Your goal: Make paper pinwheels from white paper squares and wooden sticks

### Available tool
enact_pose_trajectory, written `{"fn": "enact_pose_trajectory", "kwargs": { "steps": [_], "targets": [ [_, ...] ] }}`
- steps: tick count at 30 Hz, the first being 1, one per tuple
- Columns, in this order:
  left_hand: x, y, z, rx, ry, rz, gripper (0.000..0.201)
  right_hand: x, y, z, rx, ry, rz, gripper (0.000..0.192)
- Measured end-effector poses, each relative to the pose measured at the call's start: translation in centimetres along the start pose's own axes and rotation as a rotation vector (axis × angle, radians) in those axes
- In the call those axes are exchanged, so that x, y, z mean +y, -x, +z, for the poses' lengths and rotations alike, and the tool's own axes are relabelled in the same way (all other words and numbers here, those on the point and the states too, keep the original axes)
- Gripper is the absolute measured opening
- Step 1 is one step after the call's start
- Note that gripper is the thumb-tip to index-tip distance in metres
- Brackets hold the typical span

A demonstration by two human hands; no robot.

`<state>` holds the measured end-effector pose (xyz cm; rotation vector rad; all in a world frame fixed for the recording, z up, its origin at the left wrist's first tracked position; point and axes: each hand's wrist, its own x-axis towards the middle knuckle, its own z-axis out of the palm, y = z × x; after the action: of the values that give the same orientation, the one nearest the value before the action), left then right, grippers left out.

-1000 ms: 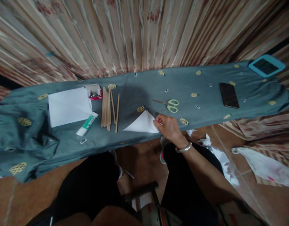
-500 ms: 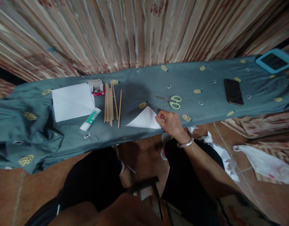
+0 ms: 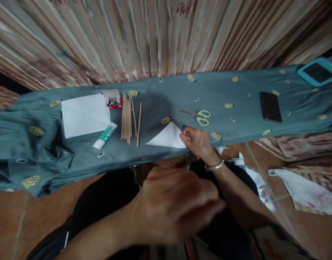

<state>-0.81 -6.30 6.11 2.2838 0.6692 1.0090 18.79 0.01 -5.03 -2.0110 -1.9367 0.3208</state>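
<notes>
Grey-clothed tabletop (image 3: 166, 94) fills the view. And now the left hand (image 3: 177, 202) has swung up into frame, blurred, close to the lens — its grip I cannot tell. The right hand (image 3: 198, 142) stays pinched on the folded white paper triangle (image 3: 167, 138) at the near edge. Scissors (image 3: 198, 116) just beyond, sticks (image 3: 129, 119) and glue tube (image 3: 105, 135) left.

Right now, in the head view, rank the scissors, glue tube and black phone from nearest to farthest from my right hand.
1. Scissors, just beyond the right hand.
2. Black phone, off to its right.
3. Glue tube, far left, past the sticks.
</notes>
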Motion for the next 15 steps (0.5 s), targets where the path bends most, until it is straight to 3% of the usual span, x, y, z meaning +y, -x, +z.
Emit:
{"fn": "enact_pose_trajectory", "kwargs": {
  "steps": [3, 7, 10, 15],
  "targets": [
    [-4.5, 0.2, 2.4, 0.021, -0.067, 0.01, 0.014, 0.0, 0.0, -0.1, -0.008, -0.02, 0.002, 0.016],
    [-10.1, 1.7, 4.9, -0.137, -0.458, -0.117, 0.037, -0.1, 0.0, -0.1, -0.016, -0.047, 0.011, 0.016],
    [-11.6, 2.5, 5.6, -0.252, -0.564, -0.145, 0.049, -0.2, -0.1, -0.2, -0.028, -0.053, 0.029, 0.015],
    [-11.5, 2.7, 6.1, -0.331, -0.614, -0.178, 0.052, -0.6, -0.2, -0.7, -0.015, -0.026, 0.037, 0.015]
  ]
}}
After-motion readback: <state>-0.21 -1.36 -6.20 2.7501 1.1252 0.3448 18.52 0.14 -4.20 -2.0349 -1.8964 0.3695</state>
